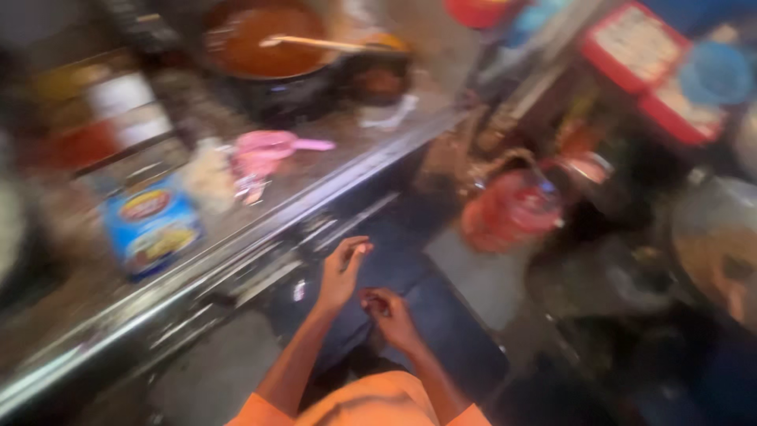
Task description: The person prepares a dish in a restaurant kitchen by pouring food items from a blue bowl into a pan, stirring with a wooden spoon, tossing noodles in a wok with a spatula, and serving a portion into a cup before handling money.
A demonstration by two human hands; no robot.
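Blurry, but both hands meet low in front of the body: left hand [341, 272] half-open, fingers up, maybe pinching something small; right hand [389, 313] curled beside it, contents unclear. Steel counter edge [236, 252] runs diagonally just left, nearer the left hand; blue packet [151, 225] and pink scoop [268, 150] lie farther up-left.

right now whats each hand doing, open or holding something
left hand: raised, fingers loosely curled, too blurred to tell if it holds anything
right hand: fingers curled, cannot be told either

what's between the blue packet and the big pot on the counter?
Head view: a pink scoop-like utensil lies between the blue packet and the pot of reddish sauce; a pale, blurred item sits beside it.
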